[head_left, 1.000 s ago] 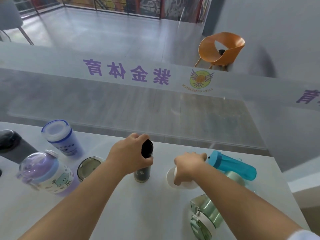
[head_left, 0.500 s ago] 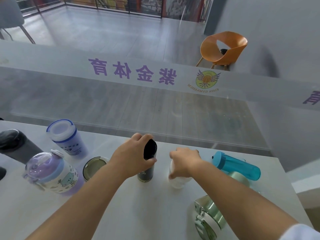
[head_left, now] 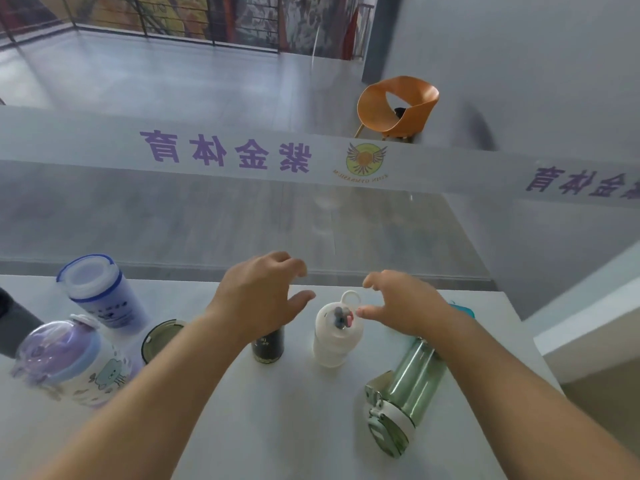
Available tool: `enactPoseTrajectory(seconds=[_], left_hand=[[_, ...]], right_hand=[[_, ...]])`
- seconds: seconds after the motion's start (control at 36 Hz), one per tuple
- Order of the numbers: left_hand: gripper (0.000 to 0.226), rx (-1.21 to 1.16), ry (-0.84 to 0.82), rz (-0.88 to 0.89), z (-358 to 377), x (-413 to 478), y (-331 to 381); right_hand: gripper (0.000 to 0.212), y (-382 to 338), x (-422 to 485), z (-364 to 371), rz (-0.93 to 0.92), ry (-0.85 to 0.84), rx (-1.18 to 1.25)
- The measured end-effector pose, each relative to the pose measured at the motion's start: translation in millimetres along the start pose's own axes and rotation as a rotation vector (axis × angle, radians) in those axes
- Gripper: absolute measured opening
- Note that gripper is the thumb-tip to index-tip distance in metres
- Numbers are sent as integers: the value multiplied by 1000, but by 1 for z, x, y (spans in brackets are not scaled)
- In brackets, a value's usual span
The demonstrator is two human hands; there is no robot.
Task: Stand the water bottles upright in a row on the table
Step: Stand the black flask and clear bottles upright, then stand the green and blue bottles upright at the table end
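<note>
A small black bottle (head_left: 268,344) stands upright on the white table (head_left: 277,427), its top hidden under my left hand (head_left: 258,296), which hovers open above it. Right beside it a white bottle (head_left: 334,336) with a loop lid stands upright. My right hand (head_left: 403,306) is open just right of its lid, fingers apart, holding nothing. A green glass bottle (head_left: 403,396) lies on its side at the right. A teal bottle (head_left: 462,310) peeks out behind my right wrist. At the left stand a blue-rimmed bottle (head_left: 100,296), a purple cartoon bottle (head_left: 69,362) and a dark-lidded bottle (head_left: 161,339).
A dark object (head_left: 15,323) lies at the table's far left edge. A glass panel with purple lettering (head_left: 225,154) runs directly behind the table's back edge. Beyond it are a grey floor and an orange chair (head_left: 396,107).
My right hand stood the white bottle upright and let go of it. My left hand released the black bottle and lifted, fingers spreading. The camera tilted slightly.
</note>
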State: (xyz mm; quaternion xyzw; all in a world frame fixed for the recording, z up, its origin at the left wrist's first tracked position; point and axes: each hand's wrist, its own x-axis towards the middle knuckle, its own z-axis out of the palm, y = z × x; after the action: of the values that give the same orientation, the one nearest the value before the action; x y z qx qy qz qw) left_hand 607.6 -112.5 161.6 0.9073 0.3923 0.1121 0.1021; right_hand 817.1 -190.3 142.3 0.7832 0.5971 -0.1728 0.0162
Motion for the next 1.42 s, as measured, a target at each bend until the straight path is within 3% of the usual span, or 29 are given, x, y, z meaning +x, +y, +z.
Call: enactPoseTrajectory(seconds=[0.33, 0.67, 0.97, 1.17, 1.42], left_hand=[[31, 4, -185, 24, 54, -8, 68], [49, -108, -442, -157, 163, -15, 157], [80, -49, -488, -339, 224, -44, 184], [101, -57, -525, -451, 235, -54, 181], [95, -126, -449, -434, 237, -61, 185]], right_hand=[[50, 107, -62, 23, 142, -151, 13], [60, 212, -98, 77, 203, -174, -69], [72, 252, -118, 129, 240, -323, -81], [105, 253, -124, 148, 279, -369, -63], [94, 251, -131, 161, 321, -390, -14]])
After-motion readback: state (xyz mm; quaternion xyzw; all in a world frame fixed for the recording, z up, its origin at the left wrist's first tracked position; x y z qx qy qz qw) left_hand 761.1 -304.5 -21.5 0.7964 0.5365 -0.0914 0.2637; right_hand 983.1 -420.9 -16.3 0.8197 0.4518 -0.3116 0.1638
